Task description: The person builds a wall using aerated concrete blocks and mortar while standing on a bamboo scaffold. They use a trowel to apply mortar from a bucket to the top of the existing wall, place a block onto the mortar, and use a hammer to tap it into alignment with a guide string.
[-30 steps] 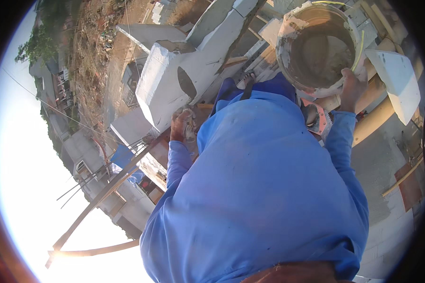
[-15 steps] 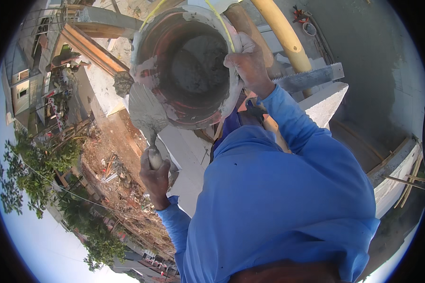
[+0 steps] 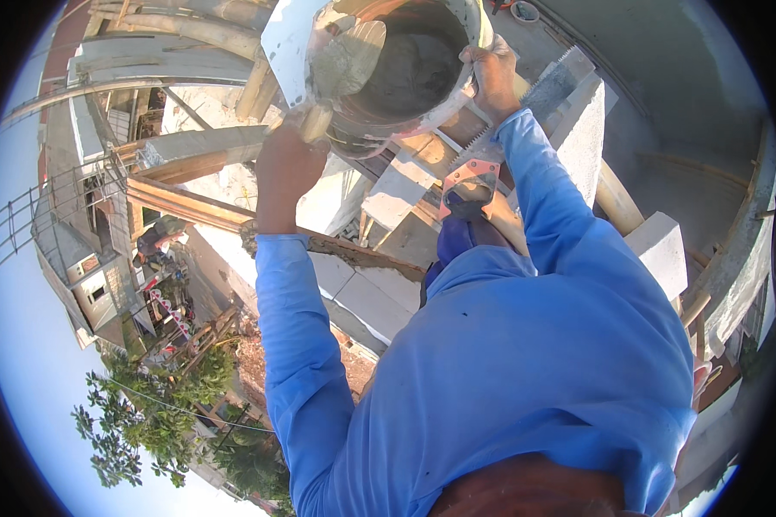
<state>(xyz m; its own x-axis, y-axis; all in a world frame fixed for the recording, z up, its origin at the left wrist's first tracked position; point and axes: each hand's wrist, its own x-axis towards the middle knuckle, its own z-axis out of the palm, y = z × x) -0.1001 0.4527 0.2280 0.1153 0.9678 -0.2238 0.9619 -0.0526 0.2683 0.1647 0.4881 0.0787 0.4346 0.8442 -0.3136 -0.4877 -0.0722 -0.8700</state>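
Grey mortar bucket (image 3: 397, 73), handsaw (image 3: 491, 164), white blocks (image 3: 366, 297)

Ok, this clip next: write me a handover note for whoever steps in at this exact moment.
Left hand: shut on the trowel handle, blade inside the bucket's mouth with grey mortar on it.
Right hand: gripping the bucket rim on the far side, bucket tipped toward the camera.
Around: mortar lies in the bucket; a saw with an orange handle lies on the planks below it; white blocks form a wall top under the left arm.
Done: trowel loaded.
Left: the mortar on the blade is not yet placed anywhere; plenty remains in the bucket.
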